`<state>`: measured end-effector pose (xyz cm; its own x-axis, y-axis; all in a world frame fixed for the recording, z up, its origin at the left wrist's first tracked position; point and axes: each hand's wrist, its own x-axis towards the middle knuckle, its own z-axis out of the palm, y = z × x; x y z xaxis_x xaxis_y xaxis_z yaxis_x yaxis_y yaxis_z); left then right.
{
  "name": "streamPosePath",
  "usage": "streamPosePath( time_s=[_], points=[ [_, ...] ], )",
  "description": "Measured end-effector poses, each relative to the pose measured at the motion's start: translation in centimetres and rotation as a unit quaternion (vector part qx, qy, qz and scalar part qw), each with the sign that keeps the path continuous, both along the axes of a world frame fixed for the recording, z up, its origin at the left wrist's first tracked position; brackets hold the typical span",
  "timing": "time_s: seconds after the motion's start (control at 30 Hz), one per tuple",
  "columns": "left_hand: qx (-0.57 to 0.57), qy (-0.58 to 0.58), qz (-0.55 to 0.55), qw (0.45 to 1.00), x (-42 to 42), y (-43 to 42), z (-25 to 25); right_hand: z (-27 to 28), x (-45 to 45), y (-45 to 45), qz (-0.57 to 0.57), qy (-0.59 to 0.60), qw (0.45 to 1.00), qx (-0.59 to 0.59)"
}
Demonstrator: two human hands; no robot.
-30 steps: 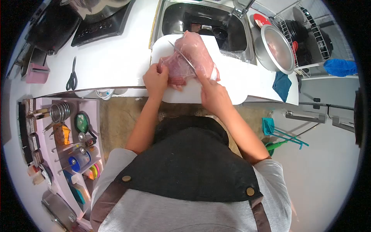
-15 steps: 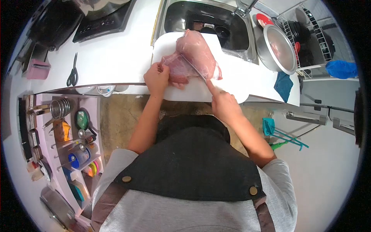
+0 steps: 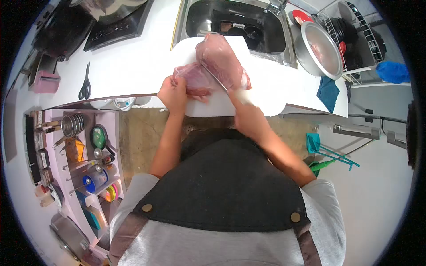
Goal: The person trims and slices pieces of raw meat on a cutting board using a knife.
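Observation:
A large piece of raw meat (image 3: 220, 57) lies on a white cutting board (image 3: 262, 99), with a thinner flap spread out to its left. My left hand (image 3: 174, 94) pinches the left edge of that flap, fingers closed on it. In my right hand (image 3: 250, 119) is a knife (image 3: 214, 77), its handle mostly hidden by my fingers. The blade slants up and left along the crease between the flap and the thick part of the meat. How deep the edge sits cannot be made out.
Beyond the board is a sink (image 3: 213, 20) with dark items inside. A metal bowl (image 3: 317, 51) stands at right beside a dark blue cloth (image 3: 328, 94). Scissors (image 3: 85, 84) lie on the left of the counter, near a black cooktop (image 3: 117, 31). Shelves (image 3: 113, 146) stand below left.
My left hand has shifted left with the flap, drawing it outward. My right hand and the knife have moved slightly left. The whole view has shifted a little.

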<state>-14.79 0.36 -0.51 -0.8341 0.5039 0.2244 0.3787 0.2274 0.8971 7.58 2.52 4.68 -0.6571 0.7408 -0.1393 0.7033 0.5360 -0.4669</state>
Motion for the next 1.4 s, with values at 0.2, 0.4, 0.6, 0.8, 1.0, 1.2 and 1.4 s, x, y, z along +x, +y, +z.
streamPosePath(
  time_s=[0.2,0.4,0.6,0.8,1.0,1.2,1.4],
  points=[
    [0.030,-0.047,0.041,0.998,-1.0,-0.4,-1.6,3.3,5.6,-2.2,0.008,-0.095,0.993,-0.069],
    [0.076,-0.038,0.017,0.996,-1.2,-1.1,-0.2,-1.8,-0.9,1.1,0.015,0.058,0.998,0.009],
    [0.109,-0.033,0.041,0.993,-4.4,-2.8,1.9,-0.6,6.4,-2.7,-0.023,-0.074,0.996,-0.052],
    [0.136,-0.048,-0.073,0.987,-6.1,-1.8,8.6,1.9,12.3,-2.3,-0.113,0.196,0.966,-0.126],
    [0.114,-0.086,-0.393,0.909,3.5,6.1,8.4,-0.5,10.7,-0.1,-0.267,0.362,0.875,-0.178],
    [-0.214,0.192,-0.460,0.840,9.2,10.8,5.3,-0.5,11.8,-0.2,-0.361,0.449,0.799,-0.173],
    [-0.234,0.473,-0.651,0.546,2.2,14.1,8.7,-2.7,13.4,-2.2,-0.380,0.445,0.789,-0.187]
  ],
)
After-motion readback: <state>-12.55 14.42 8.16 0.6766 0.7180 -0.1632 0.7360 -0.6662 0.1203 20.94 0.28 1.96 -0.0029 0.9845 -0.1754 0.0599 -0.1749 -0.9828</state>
